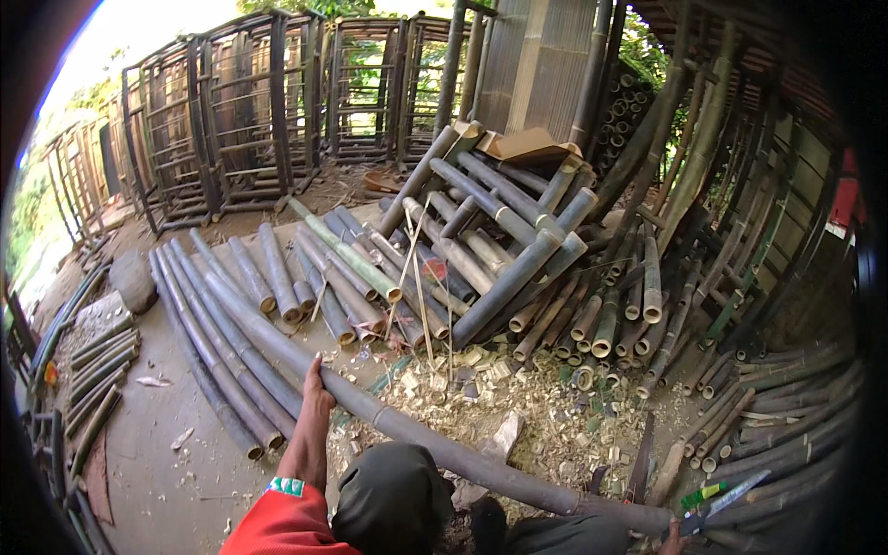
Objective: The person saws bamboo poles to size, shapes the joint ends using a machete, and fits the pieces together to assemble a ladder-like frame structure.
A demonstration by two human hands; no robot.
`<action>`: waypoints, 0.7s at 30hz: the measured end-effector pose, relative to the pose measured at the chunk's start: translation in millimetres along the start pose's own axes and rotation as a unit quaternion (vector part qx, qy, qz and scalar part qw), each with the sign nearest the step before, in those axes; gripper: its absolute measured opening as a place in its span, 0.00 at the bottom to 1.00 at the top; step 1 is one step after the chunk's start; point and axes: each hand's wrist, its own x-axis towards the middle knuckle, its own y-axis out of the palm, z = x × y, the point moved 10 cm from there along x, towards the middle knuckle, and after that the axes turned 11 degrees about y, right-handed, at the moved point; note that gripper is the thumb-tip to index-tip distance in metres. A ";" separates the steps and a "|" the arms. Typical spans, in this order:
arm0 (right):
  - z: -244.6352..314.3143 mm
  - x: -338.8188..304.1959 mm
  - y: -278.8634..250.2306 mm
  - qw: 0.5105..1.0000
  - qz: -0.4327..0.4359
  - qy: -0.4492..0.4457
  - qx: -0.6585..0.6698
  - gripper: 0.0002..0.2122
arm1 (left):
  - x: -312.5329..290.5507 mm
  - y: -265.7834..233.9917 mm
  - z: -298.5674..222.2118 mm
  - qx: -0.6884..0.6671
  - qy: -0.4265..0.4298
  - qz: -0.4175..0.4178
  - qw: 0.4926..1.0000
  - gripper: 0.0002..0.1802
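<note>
A long grey-brown bamboo pole (pixel 444 449) slants across in front of me, from the upper left down to the lower right, passing over my dark-trousered legs. My left hand (pixel 317 393) is closed round its middle stretch, with the red-sleeved arm stretched forward. At the lower right edge, my right hand (pixel 674 539) sits by the pole's near end, mostly cut off by the picture. Its fingers look bent. Right beside it is a long pale blade (pixel 737 496), like a saw's, and a green and yellow handle-like piece (pixel 703 496). Whether the hand grips blade tool or pole is unclear.
Long bamboo poles (pixel 217 342) lie on the left ground, with short cut pieces (pixel 100 365) beyond. Wood chips (pixel 546 416) cover the ground ahead. A stacked bamboo frame (pixel 509 222) stands behind them. More bamboo (pixel 786 407) is piled right; tall racks (pixel 231 111) line the back.
</note>
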 end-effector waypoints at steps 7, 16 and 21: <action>-23.9 -84.4 134.5 0.927 0.350 0.062 0.118 0.34 | 9.1 129.3 -237.0 0.013 0.150 0.117 0.982 0.30; -54.0 -190.1 300.9 0.804 0.585 -0.003 -0.106 0.18 | -115.8 416.4 -515.2 0.233 0.357 0.301 0.853 0.25; -4.4 -252.7 310.7 0.779 0.625 -0.044 -0.010 0.13 | -213.3 537.4 -725.4 0.345 0.592 0.283 0.671 0.32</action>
